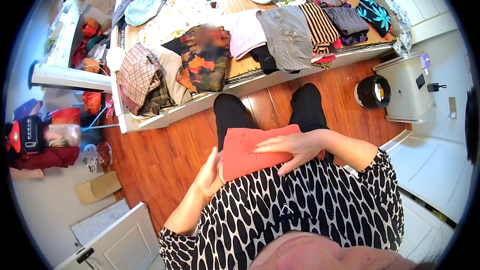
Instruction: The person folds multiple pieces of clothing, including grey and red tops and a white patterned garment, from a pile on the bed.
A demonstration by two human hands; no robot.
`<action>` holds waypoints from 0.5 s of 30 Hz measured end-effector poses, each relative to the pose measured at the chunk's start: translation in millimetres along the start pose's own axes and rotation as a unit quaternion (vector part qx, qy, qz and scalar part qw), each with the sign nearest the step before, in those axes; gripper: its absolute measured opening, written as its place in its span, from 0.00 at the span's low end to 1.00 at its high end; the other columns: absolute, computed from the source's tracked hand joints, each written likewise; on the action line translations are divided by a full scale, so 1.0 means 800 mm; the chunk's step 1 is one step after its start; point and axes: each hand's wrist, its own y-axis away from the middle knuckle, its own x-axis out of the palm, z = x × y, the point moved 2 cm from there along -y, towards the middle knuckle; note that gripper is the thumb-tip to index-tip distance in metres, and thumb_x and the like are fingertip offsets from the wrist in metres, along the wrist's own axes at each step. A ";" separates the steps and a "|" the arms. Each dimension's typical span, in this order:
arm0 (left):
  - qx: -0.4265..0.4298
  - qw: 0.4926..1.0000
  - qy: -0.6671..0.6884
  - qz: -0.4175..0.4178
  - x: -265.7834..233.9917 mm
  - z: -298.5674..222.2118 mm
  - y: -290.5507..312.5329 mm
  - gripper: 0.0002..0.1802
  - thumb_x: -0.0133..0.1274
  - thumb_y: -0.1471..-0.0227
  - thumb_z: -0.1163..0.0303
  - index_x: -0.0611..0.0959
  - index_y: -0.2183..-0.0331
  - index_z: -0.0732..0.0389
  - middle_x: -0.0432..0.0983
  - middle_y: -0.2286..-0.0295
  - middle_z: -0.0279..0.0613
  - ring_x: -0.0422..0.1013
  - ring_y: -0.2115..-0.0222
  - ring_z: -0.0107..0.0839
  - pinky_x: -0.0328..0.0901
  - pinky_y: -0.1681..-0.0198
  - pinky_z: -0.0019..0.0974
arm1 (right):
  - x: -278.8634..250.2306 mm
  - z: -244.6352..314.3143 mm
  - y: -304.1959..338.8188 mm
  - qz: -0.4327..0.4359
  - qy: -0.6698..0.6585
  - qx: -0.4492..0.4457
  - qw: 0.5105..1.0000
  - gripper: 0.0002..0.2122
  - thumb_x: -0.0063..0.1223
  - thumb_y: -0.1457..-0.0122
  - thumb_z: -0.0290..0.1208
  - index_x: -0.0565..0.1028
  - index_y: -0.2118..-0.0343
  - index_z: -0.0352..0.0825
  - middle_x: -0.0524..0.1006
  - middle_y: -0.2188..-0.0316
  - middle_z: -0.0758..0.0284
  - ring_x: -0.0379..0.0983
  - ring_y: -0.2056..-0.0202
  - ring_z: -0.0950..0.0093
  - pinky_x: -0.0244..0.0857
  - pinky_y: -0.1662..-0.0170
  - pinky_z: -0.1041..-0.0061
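A folded coral-red piece of clothing (245,151) lies across my lap, against the front of my black-and-white patterned top. My left hand (211,174) grips its left edge, the fingers partly hidden at the cloth. Flat on the right part of the garment rests my right hand (295,148), with fingers stretched out and pointing left. The cloth's underside is out of sight.
Ahead stands a bed (240,84) with piles of folded clothes, among them grey shorts (286,37), a plaid garment (138,72) and a striped one (317,26). A black-lined bin (374,92) and a pale cabinet (404,87) stand at right; a white door (122,240) is lower left.
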 end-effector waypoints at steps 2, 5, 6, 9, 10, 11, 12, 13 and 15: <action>0.086 0.989 -0.117 0.020 0.008 -0.001 0.007 0.43 0.51 0.44 0.54 0.49 0.38 0.63 0.53 0.41 0.49 0.56 0.41 0.37 0.59 0.43 0.38 | -0.002 -0.001 0.005 -0.027 -0.028 0.006 0.999 0.36 0.56 0.45 0.44 0.55 0.39 0.30 0.60 0.41 0.52 0.55 0.39 0.62 0.49 0.38 0.69; 0.298 0.790 -0.536 -0.006 0.026 -0.004 0.009 0.47 0.57 0.49 0.62 0.48 0.38 0.64 0.51 0.40 0.49 0.54 0.41 0.37 0.56 0.42 0.37 | -0.005 0.002 0.000 -0.030 -0.014 0.047 0.998 0.32 0.54 0.44 0.37 0.55 0.39 0.31 0.63 0.43 0.53 0.58 0.41 0.62 0.52 0.39 0.69; 0.356 0.732 -0.579 -0.049 0.030 -0.003 0.003 0.41 0.56 0.51 0.73 0.55 0.39 0.67 0.56 0.41 0.50 0.57 0.42 0.35 0.55 0.42 0.36 | 0.001 -0.005 -0.002 -0.088 0.036 -0.006 0.995 0.27 0.50 0.45 0.27 0.59 0.42 0.32 0.69 0.49 0.51 0.65 0.47 0.58 0.59 0.45 0.66; 0.430 0.732 -0.512 -0.130 0.039 -0.010 -0.025 0.32 0.53 0.49 0.76 0.63 0.43 0.69 0.63 0.45 0.51 0.61 0.45 0.35 0.56 0.43 0.35 | -0.001 -0.013 -0.011 -0.097 0.023 0.071 0.992 0.24 0.46 0.48 0.21 0.62 0.46 0.32 0.72 0.56 0.48 0.70 0.54 0.53 0.63 0.51 0.63; 0.466 0.734 -0.470 -0.153 0.043 -0.016 -0.033 0.24 0.50 0.48 0.79 0.69 0.48 0.71 0.68 0.50 0.50 0.65 0.48 0.34 0.57 0.44 0.35 | -0.010 -0.003 -0.015 -0.080 -0.003 0.130 0.988 0.21 0.44 0.49 0.20 0.63 0.48 0.33 0.74 0.62 0.47 0.71 0.59 0.49 0.65 0.56 0.60; 0.468 0.744 -0.450 -0.158 0.044 -0.021 -0.041 0.22 0.49 0.47 0.80 0.71 0.49 0.71 0.70 0.51 0.48 0.66 0.50 0.33 0.58 0.45 0.34 | -0.013 -0.013 -0.018 -0.079 -0.043 0.098 0.991 0.22 0.44 0.49 0.20 0.63 0.47 0.30 0.73 0.57 0.48 0.70 0.54 0.52 0.64 0.51 0.63; 0.490 0.719 -0.467 -0.158 0.039 -0.031 -0.053 0.21 0.49 0.46 0.79 0.71 0.49 0.70 0.70 0.52 0.48 0.66 0.50 0.32 0.59 0.46 0.33 | -0.014 -0.034 -0.016 -0.104 -0.037 0.052 0.993 0.23 0.44 0.49 0.21 0.64 0.47 0.29 0.72 0.55 0.49 0.69 0.52 0.56 0.62 0.48 0.65; 0.510 0.693 -0.483 -0.160 0.034 -0.041 -0.065 0.20 0.48 0.45 0.78 0.72 0.50 0.69 0.71 0.52 0.47 0.66 0.51 0.30 0.60 0.47 0.32 | -0.018 -0.050 -0.016 -0.126 -0.032 0.006 0.991 0.23 0.43 0.49 0.21 0.64 0.46 0.28 0.72 0.53 0.50 0.69 0.49 0.61 0.60 0.45 0.68; 0.551 0.704 -0.423 -0.150 0.054 -0.074 -0.076 0.18 0.48 0.43 0.75 0.73 0.51 0.68 0.75 0.60 0.43 0.70 0.59 0.25 0.64 0.54 0.27 | -0.045 -0.042 -0.020 -0.134 -0.147 -0.010 0.980 0.25 0.43 0.49 0.21 0.65 0.45 0.28 0.72 0.51 0.62 0.67 0.50 0.73 0.58 0.44 0.72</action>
